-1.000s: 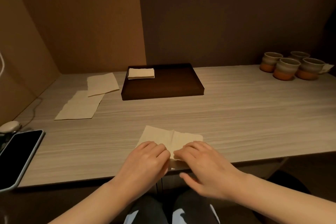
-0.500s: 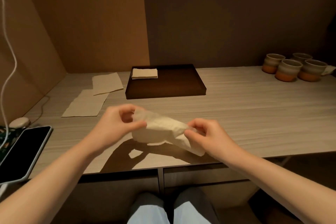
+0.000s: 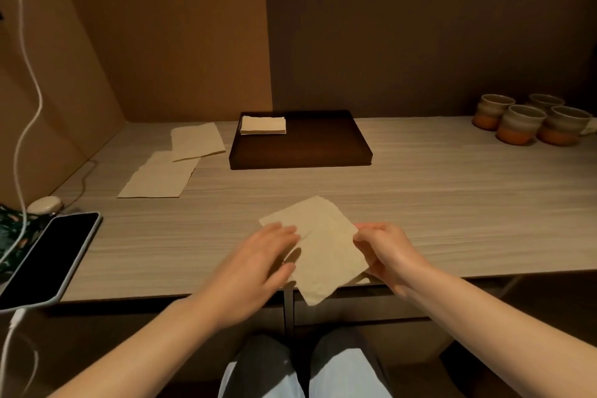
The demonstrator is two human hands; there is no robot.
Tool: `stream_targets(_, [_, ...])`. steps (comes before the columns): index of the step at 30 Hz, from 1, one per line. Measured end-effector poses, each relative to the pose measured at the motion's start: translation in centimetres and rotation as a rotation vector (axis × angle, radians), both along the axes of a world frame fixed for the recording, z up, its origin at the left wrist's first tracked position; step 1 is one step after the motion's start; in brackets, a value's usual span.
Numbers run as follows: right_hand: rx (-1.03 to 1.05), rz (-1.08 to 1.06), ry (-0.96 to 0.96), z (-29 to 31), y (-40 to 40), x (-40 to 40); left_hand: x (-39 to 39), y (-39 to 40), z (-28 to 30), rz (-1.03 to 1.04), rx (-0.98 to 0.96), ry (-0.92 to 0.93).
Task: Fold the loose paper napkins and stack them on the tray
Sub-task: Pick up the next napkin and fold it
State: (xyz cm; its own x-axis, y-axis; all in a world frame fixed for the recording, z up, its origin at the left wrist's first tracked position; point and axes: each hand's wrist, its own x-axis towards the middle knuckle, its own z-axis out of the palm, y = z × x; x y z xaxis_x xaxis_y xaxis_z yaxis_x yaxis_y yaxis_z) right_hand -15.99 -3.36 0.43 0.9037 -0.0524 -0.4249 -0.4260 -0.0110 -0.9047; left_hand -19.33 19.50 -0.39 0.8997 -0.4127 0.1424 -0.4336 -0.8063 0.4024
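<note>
A cream paper napkin (image 3: 319, 245) lies spread near the table's front edge, one corner hanging over it. My right hand (image 3: 386, 252) pinches its right edge. My left hand (image 3: 258, 265) rests flat on its left side, fingers apart. A dark brown tray (image 3: 300, 152) stands at the back middle, with a small stack of folded napkins (image 3: 263, 124) in its far left corner. Two loose napkins, a far one (image 3: 197, 140) and a near one (image 3: 160, 178), lie overlapping left of the tray.
Several ceramic cups (image 3: 529, 119) stand at the back right. A phone (image 3: 45, 258) with a white cable (image 3: 26, 100) lies at the left front edge, a small white case (image 3: 43, 203) behind it. Walls close in behind and at the left.
The napkin was pressed on the table, then lifted crumpled between both hands. It now lies spread open and flat, turned at an angle, with my left hand on top.
</note>
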Motion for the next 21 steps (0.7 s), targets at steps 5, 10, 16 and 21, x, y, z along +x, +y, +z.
stream_targets(5, [-0.249, 0.159, -0.039, -0.3, -0.9, -0.1, -0.7, 0.0, -2.2, -0.093, 0.224, 0.002])
stream_targets(10, [-0.873, 0.341, -0.465, -0.6, -2.8, -0.2, -1.3, 1.0, -3.5, -0.183, 0.297, -0.072])
stream_targets(16, [-1.308, 0.950, -0.904, -1.6, -3.8, -1.7, -0.9, 2.3, -3.9, -0.251, 0.300, -0.227])
stream_targets(21, [-1.263, 1.059, -0.865, -1.8, -4.1, -2.7, -0.8, 2.9, -3.9, -0.200, 0.174, -0.301])
